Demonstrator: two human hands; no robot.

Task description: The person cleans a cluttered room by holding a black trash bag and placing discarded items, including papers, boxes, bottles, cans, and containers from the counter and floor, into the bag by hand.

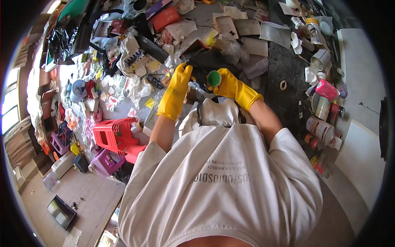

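Note:
Both of my hands wear yellow rubber gloves and are close together in front of my chest. My left hand (pixel 177 88) is closed, its fingertips pinching the edge of a limp black piece (pixel 212 61) that looks like a bag or cloth. Held in my right hand (pixel 232 87) is a small round cup (pixel 214 78), green inside with a paler rim, its opening tilted toward me. The black piece spreads just beyond both hands, and its far part lies among papers and a clear plastic bag (pixel 232 47).
Mixed waste covers the grey table. A red plastic crate (pixel 113 136) and a purple container (pixel 108 161) stand at left. Bottles and cans, including a white canister (pixel 320 129), line the dark surface's right side. A flat screen (pixel 61 212) lies at lower left.

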